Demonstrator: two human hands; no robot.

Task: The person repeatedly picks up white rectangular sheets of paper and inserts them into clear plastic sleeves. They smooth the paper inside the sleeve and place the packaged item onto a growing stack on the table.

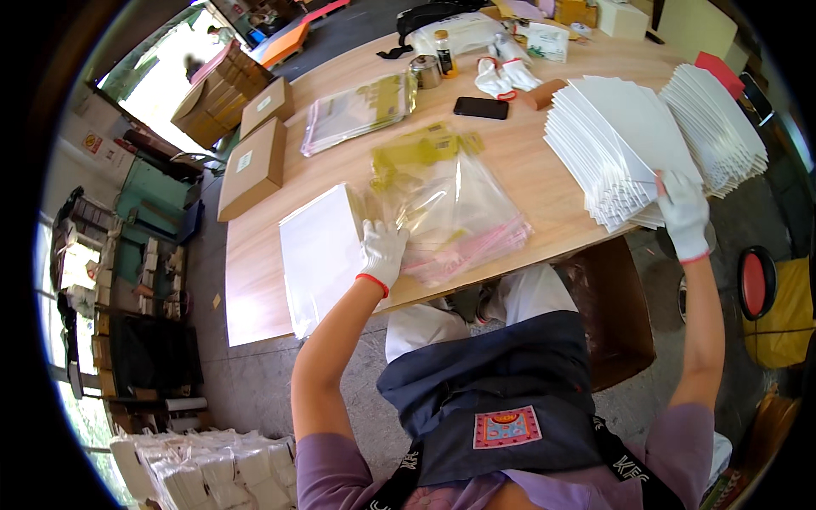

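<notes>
Both my hands wear white knitted gloves with red cuffs. My left hand (382, 253) lies with its fingers out where a white flat stack (320, 251) meets a pile of clear plastic bags (455, 200) with yellow print and pink edges. Over at the right, my right hand (682, 217) grips the near corner of a white sheet in a fanned pile of white sheets (625, 127). The fingertips there are partly hidden. A second fanned white pile (716, 127) lies just beyond it.
More clear bags (361, 110) lie farther back, beside brown cardboard boxes (253, 170). A black phone (481, 107), a metal tin (426, 71), a small bottle (444, 54) and spare gloves (501, 76) are on the table. An open carton (625, 314) stands below the front edge.
</notes>
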